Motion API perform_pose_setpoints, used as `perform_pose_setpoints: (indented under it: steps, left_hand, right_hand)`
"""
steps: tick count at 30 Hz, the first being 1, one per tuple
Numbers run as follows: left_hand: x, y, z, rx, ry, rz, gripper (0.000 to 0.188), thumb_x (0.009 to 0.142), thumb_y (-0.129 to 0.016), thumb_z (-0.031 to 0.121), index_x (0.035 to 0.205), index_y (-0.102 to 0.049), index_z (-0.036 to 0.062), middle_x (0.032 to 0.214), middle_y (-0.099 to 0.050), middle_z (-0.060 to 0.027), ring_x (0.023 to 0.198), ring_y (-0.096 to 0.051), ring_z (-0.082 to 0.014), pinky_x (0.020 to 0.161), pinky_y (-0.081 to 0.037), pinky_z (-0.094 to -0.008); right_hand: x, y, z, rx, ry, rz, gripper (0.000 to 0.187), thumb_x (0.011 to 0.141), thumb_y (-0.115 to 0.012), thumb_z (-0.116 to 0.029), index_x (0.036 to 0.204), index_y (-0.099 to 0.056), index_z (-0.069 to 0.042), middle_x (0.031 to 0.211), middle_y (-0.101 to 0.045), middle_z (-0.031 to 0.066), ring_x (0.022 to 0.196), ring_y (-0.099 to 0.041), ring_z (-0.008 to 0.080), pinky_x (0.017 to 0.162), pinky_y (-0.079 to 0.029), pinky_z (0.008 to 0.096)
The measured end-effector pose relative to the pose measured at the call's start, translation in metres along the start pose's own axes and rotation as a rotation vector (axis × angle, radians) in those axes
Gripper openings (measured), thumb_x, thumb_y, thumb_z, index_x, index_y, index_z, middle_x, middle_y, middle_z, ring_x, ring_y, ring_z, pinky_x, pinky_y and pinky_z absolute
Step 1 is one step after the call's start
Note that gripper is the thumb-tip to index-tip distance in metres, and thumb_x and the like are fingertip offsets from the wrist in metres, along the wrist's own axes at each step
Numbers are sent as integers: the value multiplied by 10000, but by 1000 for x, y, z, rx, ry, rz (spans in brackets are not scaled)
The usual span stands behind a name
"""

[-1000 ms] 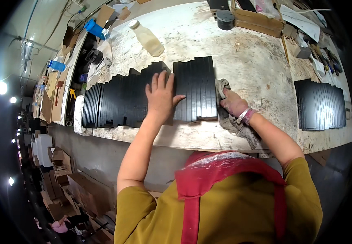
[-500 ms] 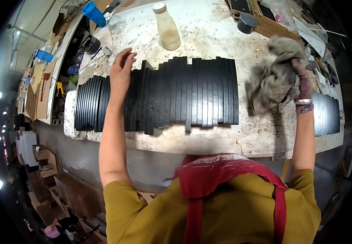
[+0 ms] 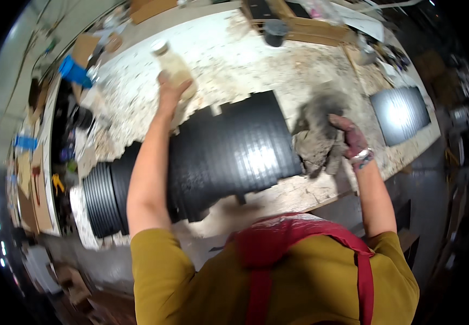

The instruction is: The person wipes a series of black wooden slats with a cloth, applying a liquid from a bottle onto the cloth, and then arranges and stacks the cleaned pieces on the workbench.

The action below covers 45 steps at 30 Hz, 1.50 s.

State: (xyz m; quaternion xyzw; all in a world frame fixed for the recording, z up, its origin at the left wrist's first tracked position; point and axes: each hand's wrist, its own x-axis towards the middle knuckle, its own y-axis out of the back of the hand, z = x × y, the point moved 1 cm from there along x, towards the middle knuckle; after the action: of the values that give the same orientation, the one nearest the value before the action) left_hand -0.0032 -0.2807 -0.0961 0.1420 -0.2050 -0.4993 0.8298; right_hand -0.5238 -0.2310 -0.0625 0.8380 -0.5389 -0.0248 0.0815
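Note:
My left hand (image 3: 173, 89) is at the lower part of a clear plastic bottle (image 3: 171, 60) with a white cap, thumb on one side and fingers on the other. Cloudy, pale liquid shows inside the bottle. In my right hand (image 3: 352, 138), which wears a dark reddish glove, is a bunched grey rag (image 3: 317, 142), blurred by motion. The rag hangs just beyond the right end of a long row of black strips (image 3: 229, 143) laid side by side. My left forearm passes over that row and hides part of it.
The strips lie on a stained white worktable (image 3: 223, 59). A second group of black strips (image 3: 399, 115) sits at the right end. Farther back are a dark round container (image 3: 275, 32) and a cardboard box (image 3: 313, 31). A blue bottle (image 3: 75, 71) stands at the far left.
My left hand has moved from above the strips to the bottle. My right hand has brought the rag closer to the row's right end. The whole view has turned.

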Motion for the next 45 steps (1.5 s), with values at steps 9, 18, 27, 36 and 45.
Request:
perform_pose_setpoints:
  steps: [9,18,27,36,45]
  left_hand:
    - [-32,8,76,135,-260,469,897,796,-762,252,1444,-221,-53,1471,-244,-238,1371,-252,-346,1142,-212,-413]
    - [-183,-116,214,-152,-190,-437,401,860,-668,87,1229,-519,31,1099,-596,-100,996,-566,-175,871,-458,-286]
    - [-196,-182,243,-529,92,-384,394,911,-653,255,1206,-561,10,1104,-628,-119,1021,-576,-183,862,-458,-296]
    - [-206,-187,292,-674,238,-680,273,904,-645,100,1160,-586,25,1058,-634,-37,948,-588,-133,844,-471,-285]
    - [-147,-178,267,-534,175,-560,146,972,-542,207,900,-582,87,640,-491,36,549,-401,-58,530,-317,-196]
  right_hand:
    - [-30,14,-34,342,-52,67,567,959,-544,-361,1361,-450,27,1393,-484,114,1282,-462,204,1096,-345,338]
    - [-7,-7,-71,378,3,-101,510,902,-620,-291,1267,-519,50,1226,-589,128,1148,-558,213,1001,-439,330]
    - [-4,3,-136,-326,321,-109,744,789,-611,-327,1402,-354,8,1363,-456,248,1284,-452,311,1044,-381,370]
    - [-12,97,-87,-71,-51,11,391,852,-690,-296,1129,-615,-30,1024,-639,52,980,-566,149,877,-443,309]
    - [-31,175,-109,815,232,310,398,768,-594,-76,1156,-568,11,1113,-629,55,1030,-586,181,999,-432,316]
